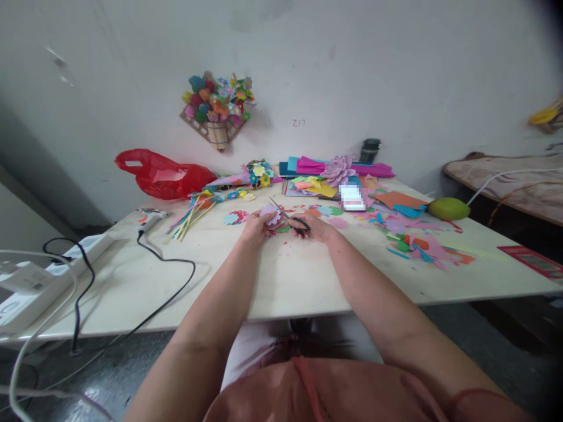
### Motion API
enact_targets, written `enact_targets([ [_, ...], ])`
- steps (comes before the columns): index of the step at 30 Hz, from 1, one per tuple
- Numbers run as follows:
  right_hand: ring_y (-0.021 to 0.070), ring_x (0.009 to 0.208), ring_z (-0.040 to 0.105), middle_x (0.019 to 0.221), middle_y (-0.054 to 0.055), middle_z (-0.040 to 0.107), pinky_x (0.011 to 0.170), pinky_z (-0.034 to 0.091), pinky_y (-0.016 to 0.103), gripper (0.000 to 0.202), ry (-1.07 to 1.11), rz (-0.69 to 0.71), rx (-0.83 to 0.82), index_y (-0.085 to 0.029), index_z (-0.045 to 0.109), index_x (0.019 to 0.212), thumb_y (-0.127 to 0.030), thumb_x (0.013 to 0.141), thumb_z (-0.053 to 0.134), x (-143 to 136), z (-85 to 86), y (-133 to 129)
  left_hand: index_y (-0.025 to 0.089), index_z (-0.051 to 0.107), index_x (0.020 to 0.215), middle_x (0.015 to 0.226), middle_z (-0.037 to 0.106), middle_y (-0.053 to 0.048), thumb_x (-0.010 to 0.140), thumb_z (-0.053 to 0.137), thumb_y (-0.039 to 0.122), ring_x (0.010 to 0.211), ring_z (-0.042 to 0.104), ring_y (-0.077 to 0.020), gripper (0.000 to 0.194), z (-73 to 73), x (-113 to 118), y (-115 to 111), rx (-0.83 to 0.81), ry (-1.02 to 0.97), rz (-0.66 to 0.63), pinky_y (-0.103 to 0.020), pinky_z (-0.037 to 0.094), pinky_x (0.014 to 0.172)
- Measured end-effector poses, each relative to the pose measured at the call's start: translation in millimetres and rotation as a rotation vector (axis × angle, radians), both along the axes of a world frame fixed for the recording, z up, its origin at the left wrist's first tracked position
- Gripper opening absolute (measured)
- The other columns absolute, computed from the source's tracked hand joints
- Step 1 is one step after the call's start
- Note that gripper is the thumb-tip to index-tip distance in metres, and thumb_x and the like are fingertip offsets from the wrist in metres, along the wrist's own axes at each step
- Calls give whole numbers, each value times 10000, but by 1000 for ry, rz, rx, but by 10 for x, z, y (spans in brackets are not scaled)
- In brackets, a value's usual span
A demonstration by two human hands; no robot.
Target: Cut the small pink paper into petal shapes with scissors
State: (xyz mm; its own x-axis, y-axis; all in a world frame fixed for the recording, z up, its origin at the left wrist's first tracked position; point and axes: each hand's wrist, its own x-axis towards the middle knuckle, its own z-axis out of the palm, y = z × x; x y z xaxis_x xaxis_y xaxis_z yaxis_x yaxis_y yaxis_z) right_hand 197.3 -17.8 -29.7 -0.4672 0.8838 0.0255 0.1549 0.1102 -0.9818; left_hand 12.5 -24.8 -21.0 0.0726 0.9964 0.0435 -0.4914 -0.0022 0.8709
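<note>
Between the fingers of my left hand [255,227] is a lilac flower cutout [271,215] with a scalloped edge. My right hand [313,227] grips black-handled scissors [301,223], their blades angled up and left beside the cutout. Whether the blades touch it I cannot tell. Under and around both hands lie small red, green and pink scraps. A light-blue scalloped cutout [230,218] lies left of my left hand. Pink round cutouts [338,223] lie just right of my right hand.
A glue gun [152,219] with a black cord and a power strip [83,258] are on the left. A red plastic bag [169,179] and craft strips [193,217] lie behind. Coloured sheets [400,202], paper scraps [422,249] and a green-yellow oval object [448,208] are on the right.
</note>
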Motion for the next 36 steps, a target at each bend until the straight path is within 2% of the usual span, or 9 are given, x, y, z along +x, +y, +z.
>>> enact_targets([
  [7, 61, 403, 508, 571, -6, 611, 309, 287, 148, 337, -21, 6, 15, -155, 548, 737, -462, 789, 678, 1, 15, -7, 82, 638, 758, 715, 680, -79, 676, 716, 41, 635, 672, -154, 121, 1, 8, 5, 13, 5, 2, -351, 592, 757],
  [14, 58, 395, 496, 566, -18, 602, 311, 285, 154, 332, -24, 14, 19, -161, 546, 741, -461, 780, 684, -1, 24, -23, 97, 633, 775, 698, 677, -65, 664, 734, 51, 626, 671, -151, 156, 7, 6, 1, -19, 3, 9, -334, 598, 727],
  [23, 56, 378, 467, 521, -28, 567, 307, 234, 161, 338, -37, 2, -6, -171, 521, 697, -459, 749, 689, -16, 54, -49, 87, 637, 755, 728, 695, -81, 662, 705, 48, 621, 667, -147, 122, -15, -3, 27, 8, 21, 2, -308, 596, 692],
  [36, 64, 379, 441, 464, -29, 526, 326, 240, 165, 244, 3, -6, -67, -171, 505, 628, -336, 762, 624, -27, 85, -66, 93, 630, 784, 751, 699, -90, 653, 731, 49, 646, 676, -160, 171, -33, -14, 39, -11, -1, 11, -365, 598, 754],
])
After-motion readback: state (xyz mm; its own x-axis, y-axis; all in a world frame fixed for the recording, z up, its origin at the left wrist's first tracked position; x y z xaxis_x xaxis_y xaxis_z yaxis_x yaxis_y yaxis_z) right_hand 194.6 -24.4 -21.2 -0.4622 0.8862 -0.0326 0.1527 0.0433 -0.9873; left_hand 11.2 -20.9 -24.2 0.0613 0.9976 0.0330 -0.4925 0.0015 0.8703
